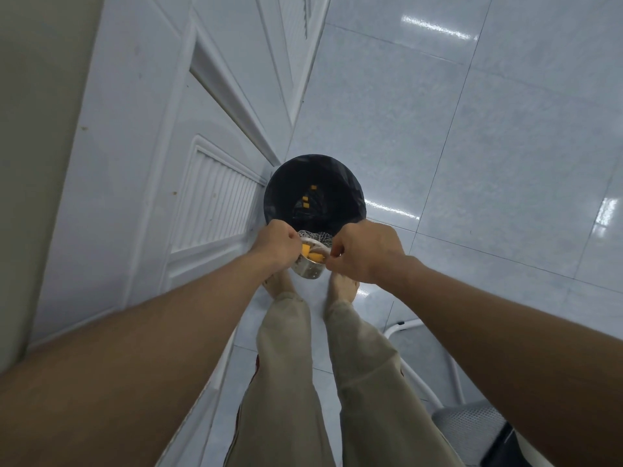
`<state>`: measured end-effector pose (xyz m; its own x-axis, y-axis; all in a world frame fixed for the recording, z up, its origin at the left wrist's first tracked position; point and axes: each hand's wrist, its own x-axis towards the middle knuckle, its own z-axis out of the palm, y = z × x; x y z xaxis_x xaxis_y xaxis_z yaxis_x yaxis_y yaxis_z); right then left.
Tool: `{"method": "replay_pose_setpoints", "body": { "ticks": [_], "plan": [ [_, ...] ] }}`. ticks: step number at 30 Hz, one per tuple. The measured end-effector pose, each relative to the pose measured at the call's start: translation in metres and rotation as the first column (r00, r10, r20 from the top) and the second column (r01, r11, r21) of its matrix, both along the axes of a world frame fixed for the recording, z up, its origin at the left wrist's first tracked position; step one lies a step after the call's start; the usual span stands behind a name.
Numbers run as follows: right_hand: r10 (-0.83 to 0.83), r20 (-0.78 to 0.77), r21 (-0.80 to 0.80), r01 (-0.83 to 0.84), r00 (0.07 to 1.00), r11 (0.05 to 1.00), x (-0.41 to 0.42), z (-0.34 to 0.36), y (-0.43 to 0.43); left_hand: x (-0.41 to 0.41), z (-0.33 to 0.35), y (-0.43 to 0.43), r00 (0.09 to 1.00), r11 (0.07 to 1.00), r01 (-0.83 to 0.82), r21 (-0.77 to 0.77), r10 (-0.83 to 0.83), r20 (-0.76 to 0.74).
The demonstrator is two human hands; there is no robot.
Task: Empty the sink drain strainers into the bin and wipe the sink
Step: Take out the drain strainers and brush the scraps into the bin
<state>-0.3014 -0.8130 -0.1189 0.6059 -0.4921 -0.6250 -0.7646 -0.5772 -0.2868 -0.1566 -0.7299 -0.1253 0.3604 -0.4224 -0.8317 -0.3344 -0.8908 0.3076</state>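
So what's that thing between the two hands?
A metal strainer with orange scraps, gripped by the left hand and right hand, in the head view.

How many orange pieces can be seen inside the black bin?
3, all inside the bin: one piece farthest from the strainer, one nearer, one right beside that. More may be hidden in dark folds or behind the strainer.

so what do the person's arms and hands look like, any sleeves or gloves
Both arms are bare to the frame edge, with no sleeves showing. The left hand and right hand wear no gloves, and neither wrist has a watch. Lower down are loose beige trousers.
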Motion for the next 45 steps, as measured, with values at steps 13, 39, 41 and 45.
{"method": "replay_pose_setpoints", "body": {
  "ticks": [13,39,41,45],
  "plan": [
    [-0.182,0.153,-0.105,0.199,0.971,0.974,-0.007,0.000,0.007,0.001,0.001,0.007,0.999,0.999,-0.029,0.041,0.028,0.034],
    [-0.197,0.149,-0.160,0.220,0.969,0.962,-0.004,-0.004,0.011,0.007,-0.002,0.008,0.997,0.997,-0.069,0.036,0.068,0.025],
    [-0.220,0.157,-0.158,0.245,0.963,0.957,-0.004,-0.004,0.011,0.005,-0.004,0.009,0.997,0.997,-0.074,0.038,0.072,0.029],
    [-0.197,0.148,-0.111,0.214,0.969,0.970,-0.007,-0.005,0.009,0.003,-0.005,0.010,0.997,0.996,-0.073,0.045,0.071,0.032]
  ]
}}
